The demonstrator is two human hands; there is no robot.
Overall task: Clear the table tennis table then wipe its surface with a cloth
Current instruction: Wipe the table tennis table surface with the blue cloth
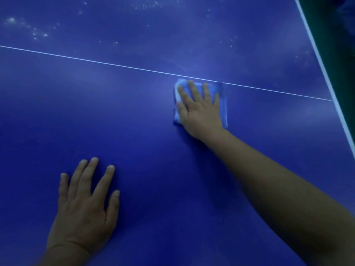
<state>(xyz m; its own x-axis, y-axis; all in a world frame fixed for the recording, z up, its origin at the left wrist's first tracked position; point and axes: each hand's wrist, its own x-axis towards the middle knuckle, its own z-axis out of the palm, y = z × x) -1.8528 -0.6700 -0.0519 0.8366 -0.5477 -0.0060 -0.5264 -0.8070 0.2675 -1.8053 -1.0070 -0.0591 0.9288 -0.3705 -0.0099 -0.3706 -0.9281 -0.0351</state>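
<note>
Blue table tennis table [134, 121] with a smooth matte top fills nearly the whole view; thin white centre line [96, 61] crosses it, white edge line [326, 73] runs down the right side. Pale dusty specks [34, 33] sit on the far half beyond the centre line. Left hand [84, 206] lies flat, fingers spread, palm on the near surface, holding nothing. Right hand [199, 110] is flat, fingers extended, pressing a folded light-blue cloth [223, 104] onto the table, its far edge touching the centre line.

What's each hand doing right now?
Left hand: open, flat on the table, holding nothing.
Right hand: open, pressing the cloth flat.
</note>
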